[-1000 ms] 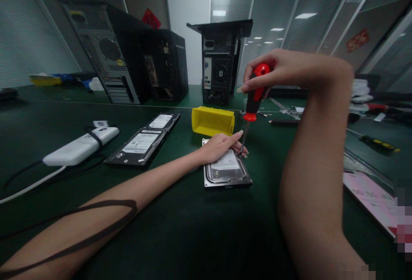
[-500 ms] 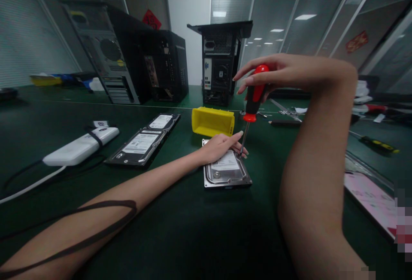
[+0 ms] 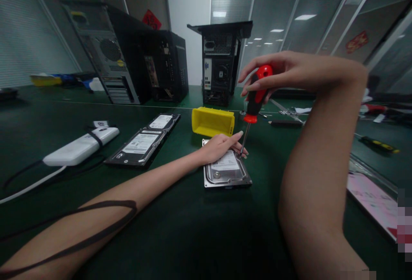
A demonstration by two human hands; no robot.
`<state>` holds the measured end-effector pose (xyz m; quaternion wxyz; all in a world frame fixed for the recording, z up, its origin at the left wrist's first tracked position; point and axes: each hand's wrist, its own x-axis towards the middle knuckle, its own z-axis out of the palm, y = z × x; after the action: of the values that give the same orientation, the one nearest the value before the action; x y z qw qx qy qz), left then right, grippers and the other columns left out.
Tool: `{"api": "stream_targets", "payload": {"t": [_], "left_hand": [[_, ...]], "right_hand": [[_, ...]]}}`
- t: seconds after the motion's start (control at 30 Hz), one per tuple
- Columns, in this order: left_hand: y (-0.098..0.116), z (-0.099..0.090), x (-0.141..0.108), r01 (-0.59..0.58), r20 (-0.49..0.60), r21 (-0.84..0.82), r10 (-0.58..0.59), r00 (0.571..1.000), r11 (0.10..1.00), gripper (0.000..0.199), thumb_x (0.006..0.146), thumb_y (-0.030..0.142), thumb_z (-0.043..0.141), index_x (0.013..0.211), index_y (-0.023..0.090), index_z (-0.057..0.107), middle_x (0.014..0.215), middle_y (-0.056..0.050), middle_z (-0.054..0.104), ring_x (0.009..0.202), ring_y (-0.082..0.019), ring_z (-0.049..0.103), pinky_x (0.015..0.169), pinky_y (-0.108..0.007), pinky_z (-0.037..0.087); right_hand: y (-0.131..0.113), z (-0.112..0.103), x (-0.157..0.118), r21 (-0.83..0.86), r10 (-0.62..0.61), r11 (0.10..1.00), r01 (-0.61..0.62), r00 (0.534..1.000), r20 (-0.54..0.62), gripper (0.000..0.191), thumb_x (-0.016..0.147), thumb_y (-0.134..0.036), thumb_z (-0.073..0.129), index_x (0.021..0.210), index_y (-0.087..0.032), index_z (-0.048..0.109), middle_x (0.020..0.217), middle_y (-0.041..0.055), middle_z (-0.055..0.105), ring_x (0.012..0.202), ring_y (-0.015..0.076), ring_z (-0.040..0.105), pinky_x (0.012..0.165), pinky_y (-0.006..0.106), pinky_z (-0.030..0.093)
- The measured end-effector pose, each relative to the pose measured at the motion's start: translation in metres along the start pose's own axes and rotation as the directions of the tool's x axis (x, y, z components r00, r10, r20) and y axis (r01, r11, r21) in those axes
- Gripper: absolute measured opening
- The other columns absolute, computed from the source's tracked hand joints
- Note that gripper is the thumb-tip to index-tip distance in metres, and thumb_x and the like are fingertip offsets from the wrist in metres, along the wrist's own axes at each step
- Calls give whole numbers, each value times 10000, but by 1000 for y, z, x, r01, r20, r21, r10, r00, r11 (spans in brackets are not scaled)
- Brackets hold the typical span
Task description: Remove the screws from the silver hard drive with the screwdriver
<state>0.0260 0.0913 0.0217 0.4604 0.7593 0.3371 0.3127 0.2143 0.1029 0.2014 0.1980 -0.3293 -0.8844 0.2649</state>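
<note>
A silver hard drive with a white label lies flat on the dark green table in front of me. Across its far part rests my left hand, holding it down, thumb stretched out and fingertips at the drive's right edge. My right hand grips a red and black screwdriver by its handle, fingers around the upper end. The screwdriver leans slightly right, with its tip on the drive's right side beside my left fingertips. Whether the tip sits in a screw is too small to tell.
A yellow plastic bin stands just behind the drive. Two more hard drives and a white power strip with cables lie left. Computer cases stand at the back. At right are a yellow-black screwdriver and a phone.
The screwdriver's handle and my right hand have shifted slightly right, the right fingers changing position around the handle. The tip, the drive and my left hand stay in place.
</note>
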Motion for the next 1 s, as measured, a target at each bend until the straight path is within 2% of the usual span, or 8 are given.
{"api": "stream_targets", "payload": {"t": [0.1,0.27,0.4,0.67,0.77,0.9,1.0], "left_hand": [[0,0,0,-5,-2,10,5,1000,1000,696,1010,562,289,957,53,760,958,-159,765,889,-188,699,898,-314,473],[-1,0,0,-15,-7,25,15,1000,1000,694,1013,551,286,959,48,761,953,-159,767,881,-194,700,876,-313,473],[-1,0,0,-19,-7,27,19,1000,999,700,1011,559,285,949,53,765,943,-155,768,873,-190,700,873,-308,475],[0,0,0,-9,-8,16,9,1000,1000,672,1029,512,282,945,50,764,957,-162,764,879,-188,698,902,-326,480],[2,0,0,-10,-8,21,10,1000,1000,660,1033,501,283,948,58,765,950,-152,767,881,-187,697,915,-332,482],[1,0,0,-10,-8,5,10,1000,1000,658,1028,511,295,937,61,766,958,-153,767,887,-187,700,913,-329,485],[0,0,0,-8,-1,-14,8,1000,1000,664,1026,522,297,935,59,764,954,-155,766,885,-182,702,912,-323,483]], "right_hand": [[1,-2,-3,13,-24,1000,23,999,23,237,851,-306,666,1076,-232,680,1076,12,706,942,172,687,726,238,588],[0,-3,-5,35,-22,999,21,1000,17,201,820,-269,700,1011,-208,681,1052,18,702,970,196,682,759,283,596],[0,-2,-4,53,1,999,-2,1000,15,181,826,-266,700,989,-193,670,1000,12,709,918,165,691,675,216,577],[9,-6,1,66,-94,994,90,994,63,305,835,-318,701,1078,-152,622,988,22,691,883,144,689,651,207,567],[9,-5,0,92,-90,992,84,994,65,310,872,-278,668,1162,-192,602,1007,21,702,878,144,696,662,217,578],[7,-4,-1,94,-88,992,81,994,69,255,887,-260,642,1127,-172,635,951,32,714,852,147,696,644,214,578],[6,-4,-2,62,-92,994,88,993,74,270,884,-253,645,1133,-151,659,1055,52,709,923,166,687,699,235,575]]}}
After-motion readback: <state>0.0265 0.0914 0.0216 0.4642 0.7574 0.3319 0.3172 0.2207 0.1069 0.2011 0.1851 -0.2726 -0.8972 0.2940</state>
